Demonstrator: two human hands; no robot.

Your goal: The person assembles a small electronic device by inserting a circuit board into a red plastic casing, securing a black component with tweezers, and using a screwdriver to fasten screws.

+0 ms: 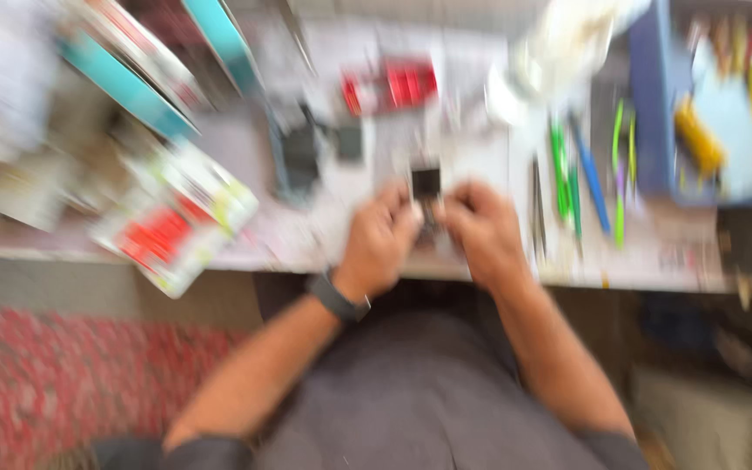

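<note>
The picture is heavily blurred. My left hand (382, 239) and my right hand (480, 231) meet at the near edge of a white worktable (480, 165), fingers curled together around a small dark object (426, 187) held between them. What the object is cannot be made out. A dark band sits on my left wrist (339, 298).
A red and white box (176, 222) lies at the left; teal-edged boxes (124, 83) behind it. Red items (391, 87) sit at the back centre. Green and blue tools (580, 178) lie right of my hands. A blue bin (654, 113) stands far right. Red rug (71, 383) below left.
</note>
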